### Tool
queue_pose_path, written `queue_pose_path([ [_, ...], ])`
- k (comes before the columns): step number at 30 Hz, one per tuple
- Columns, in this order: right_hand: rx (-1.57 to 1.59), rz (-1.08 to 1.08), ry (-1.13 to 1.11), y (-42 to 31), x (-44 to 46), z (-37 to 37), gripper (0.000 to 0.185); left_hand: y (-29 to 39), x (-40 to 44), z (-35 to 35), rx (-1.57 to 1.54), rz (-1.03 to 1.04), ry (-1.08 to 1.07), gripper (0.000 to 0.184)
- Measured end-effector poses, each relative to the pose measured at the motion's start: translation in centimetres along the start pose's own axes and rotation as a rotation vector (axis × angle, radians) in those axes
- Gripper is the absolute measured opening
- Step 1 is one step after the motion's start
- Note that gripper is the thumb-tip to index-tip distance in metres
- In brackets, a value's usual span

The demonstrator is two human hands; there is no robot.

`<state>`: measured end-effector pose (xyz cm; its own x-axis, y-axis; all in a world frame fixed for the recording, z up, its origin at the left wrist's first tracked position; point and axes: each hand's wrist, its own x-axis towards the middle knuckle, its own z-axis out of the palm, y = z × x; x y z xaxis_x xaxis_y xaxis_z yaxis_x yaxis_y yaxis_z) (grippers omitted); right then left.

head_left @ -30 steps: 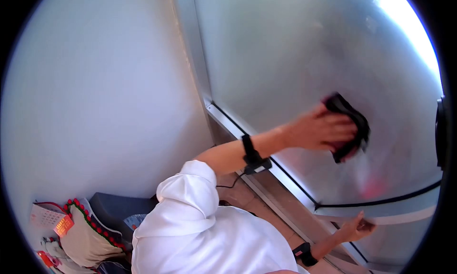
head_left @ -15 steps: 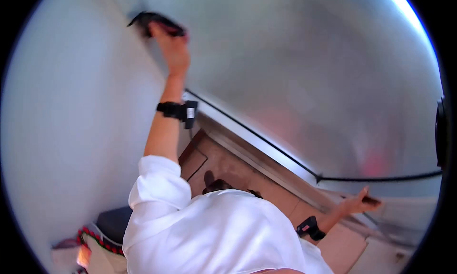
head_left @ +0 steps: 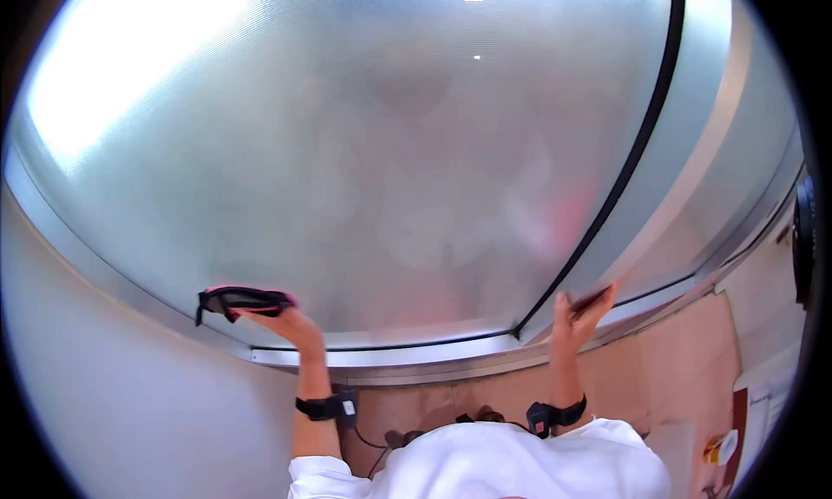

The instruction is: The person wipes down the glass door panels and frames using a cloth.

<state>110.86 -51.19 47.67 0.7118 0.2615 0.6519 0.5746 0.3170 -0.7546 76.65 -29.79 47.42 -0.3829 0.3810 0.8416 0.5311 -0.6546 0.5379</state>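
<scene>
In the head view, my left hand (head_left: 297, 327) is closed on a black item with pink edging (head_left: 247, 301), whose exact kind I cannot make out. It is at the lower left of a large frosted glass panel (head_left: 407, 170), close to the panel's metal frame. My right hand (head_left: 569, 328) is raised near the panel's lower right corner, by the black seal strip (head_left: 598, 222). A thin, dark brown flat thing (head_left: 593, 300) is between its thumb and fingers; blur hides what it is. Whether either item touches the glass is unclear.
A pale wall (head_left: 113, 369) runs along the left. Below the panel are its metal bottom rail (head_left: 390, 357) and a reddish tiled floor (head_left: 693, 343). An orange and white container (head_left: 721, 448) is at the lower right. Black straps with small boxes circle both wrists.
My view has turned to face the panel more squarely. My left hand, with the black and pink item, has come down from high up. My right hand now appears nearer the panel's corner.
</scene>
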Motion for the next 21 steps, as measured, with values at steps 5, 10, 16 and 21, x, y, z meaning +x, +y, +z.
queue_pose_path([
  [5, 0.055, 0.018, -0.009, 0.3, -0.2, -0.3, 0.078, 10.9, -3.8, 5.1, 0.185, 0.479, -0.200, 0.085],
  [10, 0.072, 0.056, -0.089, 0.5, 0.2, -1.2, 0.083, 18.4, -7.7, 9.1, 0.176, 0.645, -0.428, 0.044],
  [16, 0.000, 0.035, -0.055, 1.3, 0.5, -1.1, 0.081, 24.5, -7.5, 12.0, 0.127, 1.020, -0.491, 0.053],
  [21, -0.003, -0.130, -0.187, -1.3, 1.1, 0.1, 0.071, 22.0, -7.4, 10.2, 0.144, 1.005, -0.399, 0.057],
])
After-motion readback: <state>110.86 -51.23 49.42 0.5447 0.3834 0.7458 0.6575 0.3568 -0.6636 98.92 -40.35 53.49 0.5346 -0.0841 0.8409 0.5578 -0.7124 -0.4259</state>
